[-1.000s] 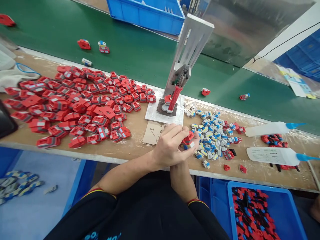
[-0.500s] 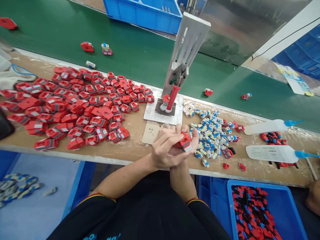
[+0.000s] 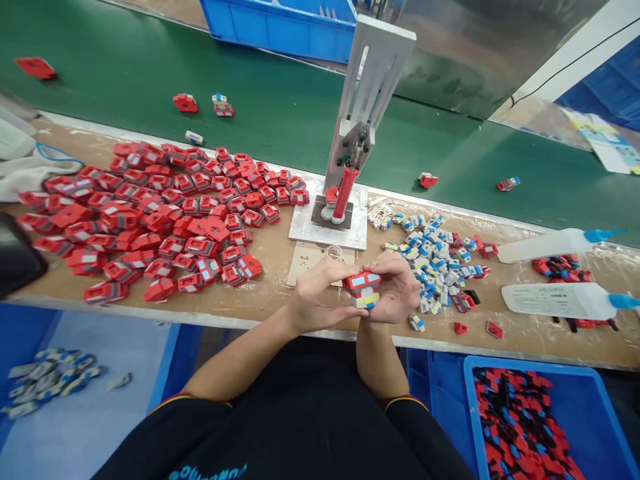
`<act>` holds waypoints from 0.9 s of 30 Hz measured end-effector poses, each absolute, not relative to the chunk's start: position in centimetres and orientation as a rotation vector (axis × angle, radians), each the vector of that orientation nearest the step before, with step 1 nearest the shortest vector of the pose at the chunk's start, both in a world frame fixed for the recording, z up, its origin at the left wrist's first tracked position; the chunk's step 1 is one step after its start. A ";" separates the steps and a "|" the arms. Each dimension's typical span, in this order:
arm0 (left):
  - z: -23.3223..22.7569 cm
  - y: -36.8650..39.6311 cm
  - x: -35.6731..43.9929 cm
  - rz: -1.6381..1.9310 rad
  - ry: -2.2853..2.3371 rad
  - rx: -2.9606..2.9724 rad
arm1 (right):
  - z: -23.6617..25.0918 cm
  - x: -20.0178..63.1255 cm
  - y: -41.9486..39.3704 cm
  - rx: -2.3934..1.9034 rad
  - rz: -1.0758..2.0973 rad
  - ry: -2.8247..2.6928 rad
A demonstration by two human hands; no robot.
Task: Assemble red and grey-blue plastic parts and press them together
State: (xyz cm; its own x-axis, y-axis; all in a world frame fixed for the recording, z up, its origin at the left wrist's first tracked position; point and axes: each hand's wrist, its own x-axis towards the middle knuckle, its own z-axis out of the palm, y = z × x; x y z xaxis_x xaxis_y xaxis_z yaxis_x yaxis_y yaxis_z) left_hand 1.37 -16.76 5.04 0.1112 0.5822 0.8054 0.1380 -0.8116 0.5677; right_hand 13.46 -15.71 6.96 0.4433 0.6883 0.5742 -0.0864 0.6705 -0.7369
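Stretching behind press [image 3: 357, 143]: 1 green belt [image 3: 280, 113], carrying a few loose pcs [image 3: 185, 103]. Running under press: 1 brown bench [image 3: 240, 305]. Spreading L of press: 1 lg. pile of red pcs [image 3: 165, 217]. Sitting lower than press, to its R: 1 blue tub [image 3: 580, 410], holding red/black parts [image 3: 520, 420]. Press itself: metal, red handle [image 3: 346, 193] slanting down. Lying just R of press: 1 heap of white/blue pcs [image 3: 440, 267]. Lying farther R of press: 2 squeeze bottles [image 3: 555, 300], blue tips pointing away. Working on near side of press: L. hand [image 3: 317, 293] & R. hand [image 3: 396, 291], jointly pinching 1 red/white block [image 3: 363, 287], slightly R of press; exact fingertip contact partly hidden. Block showing red on top, white/yellow/blue below.
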 end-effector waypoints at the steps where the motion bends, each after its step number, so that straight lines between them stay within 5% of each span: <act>1: 4.9 -16.7 1.3 1.759 0.676 2.028 | 7.1 13.5 -15.8 -0.705 0.518 -1.027; 13: 2.3 -17.8 1.7 1.765 0.572 1.699 | 7.8 12.7 -16.8 -0.823 0.565 -0.990; 21: 5.4 -18.7 2.7 1.126 0.562 0.261 | 6.5 14.2 -15.7 -0.905 0.783 -1.284; 27: 7.6 -18.8 2.5 0.846 0.575 -0.073 | 5.4 13.8 -15.8 -0.927 0.832 -1.346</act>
